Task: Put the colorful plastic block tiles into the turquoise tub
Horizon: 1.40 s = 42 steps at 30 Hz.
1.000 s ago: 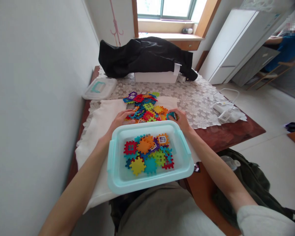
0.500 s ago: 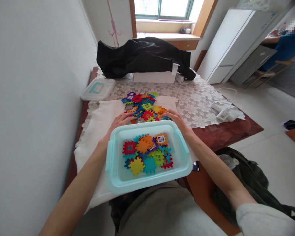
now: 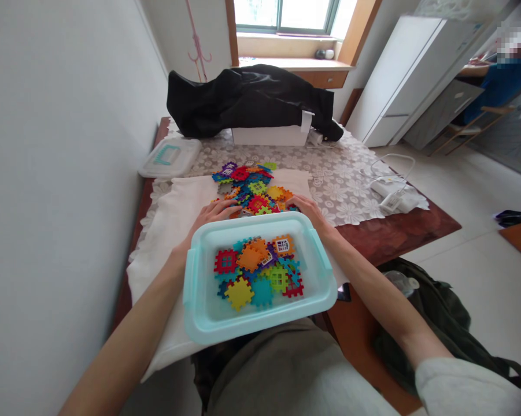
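A light-teal plastic bin (image 3: 260, 334) sits close to my body, with several interlocking plastic tiles lying in it. Among them are a yellow tile (image 3: 239, 294), a red window tile (image 3: 226, 261) and an orange tile (image 3: 249, 257). Beyond its far rim spreads a heap of similar coloured tiles (image 3: 257, 187). My left hand (image 3: 214, 212) reaches past the bin's far left corner, fingers stretched onto the heap's left edge. At the heap's right edge is my right hand (image 3: 307, 208), its fingers apart and slightly bent. Both hands appear to hold nothing; the bin partly hides the heap's near side.
A clear lid with a teal handle (image 3: 170, 158) lies at the table's left. Black cloth (image 3: 251, 101) covers a white box (image 3: 269, 136) at the back. A white device with a cable (image 3: 391, 195) is on the right. A person in blue (image 3: 501, 86) sits far right.
The whole view has shifted very slightly to the left. Both hands stay at the heap's edges, and the bin and its tiles look the same.
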Tool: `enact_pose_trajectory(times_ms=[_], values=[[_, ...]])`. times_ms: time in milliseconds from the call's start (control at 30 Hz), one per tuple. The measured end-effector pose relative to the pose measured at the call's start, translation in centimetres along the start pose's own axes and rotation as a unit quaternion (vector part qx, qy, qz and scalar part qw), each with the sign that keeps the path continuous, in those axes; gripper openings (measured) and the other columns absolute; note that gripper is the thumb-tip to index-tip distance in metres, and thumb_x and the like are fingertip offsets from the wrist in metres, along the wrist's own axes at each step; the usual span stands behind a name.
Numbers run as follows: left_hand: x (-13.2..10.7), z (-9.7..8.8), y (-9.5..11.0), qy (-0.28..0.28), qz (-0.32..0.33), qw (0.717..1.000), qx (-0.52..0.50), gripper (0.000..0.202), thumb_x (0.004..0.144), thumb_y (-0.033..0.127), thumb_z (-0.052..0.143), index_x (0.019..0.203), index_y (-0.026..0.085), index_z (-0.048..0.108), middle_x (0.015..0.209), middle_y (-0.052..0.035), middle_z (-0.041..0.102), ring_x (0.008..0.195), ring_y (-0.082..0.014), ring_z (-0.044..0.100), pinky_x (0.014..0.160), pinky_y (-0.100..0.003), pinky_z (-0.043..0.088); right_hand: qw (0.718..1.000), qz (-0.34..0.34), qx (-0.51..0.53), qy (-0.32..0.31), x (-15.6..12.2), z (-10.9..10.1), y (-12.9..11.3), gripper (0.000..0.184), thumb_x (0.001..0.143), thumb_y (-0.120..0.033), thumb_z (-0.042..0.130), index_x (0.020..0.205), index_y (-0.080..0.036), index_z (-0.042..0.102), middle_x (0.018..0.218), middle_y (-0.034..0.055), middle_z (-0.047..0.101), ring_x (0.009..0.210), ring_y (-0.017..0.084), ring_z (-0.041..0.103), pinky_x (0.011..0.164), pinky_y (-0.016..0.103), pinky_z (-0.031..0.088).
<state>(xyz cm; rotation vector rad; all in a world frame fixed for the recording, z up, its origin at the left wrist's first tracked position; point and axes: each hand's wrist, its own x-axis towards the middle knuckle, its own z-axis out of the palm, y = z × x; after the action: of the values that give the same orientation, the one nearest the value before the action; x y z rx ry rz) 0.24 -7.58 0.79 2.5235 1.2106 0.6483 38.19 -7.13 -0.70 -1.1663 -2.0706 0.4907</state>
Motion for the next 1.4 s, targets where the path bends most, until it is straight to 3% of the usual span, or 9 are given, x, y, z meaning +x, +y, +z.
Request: enact_pose_trajectory(times_ms=[233,400,600,833,1000,1100,1233,1400], values=[[0.1,0.4,-0.8,0.008,0.011,1.000,0.008,0.048,0.109,0.039,0.061,0.153,0.024,0.072,0.161,-0.0124,0.070,0.152,-0.0353,0.060,0.137,-0.056,0.041,0.995,-0.021,0.081,0.062,0.1,1.1,1.8,0.021,0.105,-0.041,0.070,0.104,-0.025,0.082,0.108,0.0071,0.083,0.096,0.024,0.075,0.090,0.035,0.057],[-0.2,0.4,-0.6,0.022,0.028,0.999,-0.003,0.054,0.109,0.036,0.062,0.159,0.019,0.067,0.154,-0.0138,0.074,0.143,-0.0352,0.066,0.132,-0.054,0.046,0.989,-0.005,0.120,0.084,0.4,0.8,1.4,0.022,0.103,-0.041,0.070,0.098,-0.024,0.082,0.099,0.0059,0.080,0.088,0.022,0.071,0.085,0.035,0.055],[-0.4,0.5,-0.9,0.010,0.038,0.999,0.012,0.051,0.113,0.037,0.059,0.161,0.025,0.068,0.159,-0.0107,0.071,0.149,-0.0338,0.062,0.134,-0.052,0.043,0.980,0.044,0.149,0.121,0.6,0.4,0.6,0.026,0.097,-0.048,0.071,0.097,-0.023,0.080,0.095,0.0057,0.078,0.087,0.022,0.067,0.086,0.037,0.054],[-0.3,0.5,-0.7,-0.006,0.006,0.999,0.044,0.044,0.108,0.040,0.069,0.151,0.032,0.077,0.166,-0.0086,0.065,0.154,-0.0372,0.058,0.134,-0.056,0.043,0.948,0.115,0.225,0.195,1.4,-0.2,0.8,0.039,0.086,-0.061,0.080,0.094,-0.023,0.078,0.078,-0.0001,0.068,0.069,0.016,0.053,0.064,0.030,0.046],[0.0,1.0,-1.4,0.014,-0.001,0.998,0.060,0.043,0.108,0.040,0.071,0.150,0.033,0.078,0.171,-0.0080,0.062,0.160,-0.0368,0.053,0.139,-0.056,0.039,0.920,0.134,0.301,0.214,2.3,-1.0,0.6,0.049,0.081,-0.070,0.090,0.098,-0.025,0.080,0.079,-0.0005,0.068,0.059,0.013,0.048,0.049,0.025,0.038],[0.1,1.5,-2.1,0.016,0.004,0.999,0.048,0.046,0.111,0.041,0.065,0.154,0.031,0.075,0.179,-0.0076,0.055,0.169,-0.0349,0.044,0.143,-0.056,0.033,0.910,0.111,0.333,0.221,2.8,-1.7,-0.5,0.049,0.081,-0.070,0.094,0.100,-0.027,0.081,0.083,-0.0004,0.070,0.061,0.013,0.053,0.050,0.024,0.044],[0.3,1.9,-2.3,-0.009,-0.038,0.998,0.046,0.048,0.115,0.043,0.056,0.159,0.032,0.072,0.186,-0.0060,0.045,0.176,-0.0378,0.034,0.144,-0.064,0.028,0.914,0.048,0.349,0.200,3.4,-3.6,-4.0,0.044,0.087,-0.069,0.095,0.103,-0.029,0.082,0.087,-0.0007,0.072,0.067,0.013,0.061,0.056,0.024,0.052],[0.1,1.8,-1.4,-0.021,-0.066,0.995,0.071,0.053,0.116,0.042,0.055,0.167,0.033,0.064,0.188,-0.0057,0.043,0.177,-0.0366,0.033,0.146,-0.065,0.023,0.954,-0.062,0.289,0.058,3.6,-6.2,-10.8,0.042,0.098,-0.065,0.088,0.105,-0.024,0.084,0.097,0.0039,0.079,0.080,0.016,0.070,0.068,0.027,0.058]])
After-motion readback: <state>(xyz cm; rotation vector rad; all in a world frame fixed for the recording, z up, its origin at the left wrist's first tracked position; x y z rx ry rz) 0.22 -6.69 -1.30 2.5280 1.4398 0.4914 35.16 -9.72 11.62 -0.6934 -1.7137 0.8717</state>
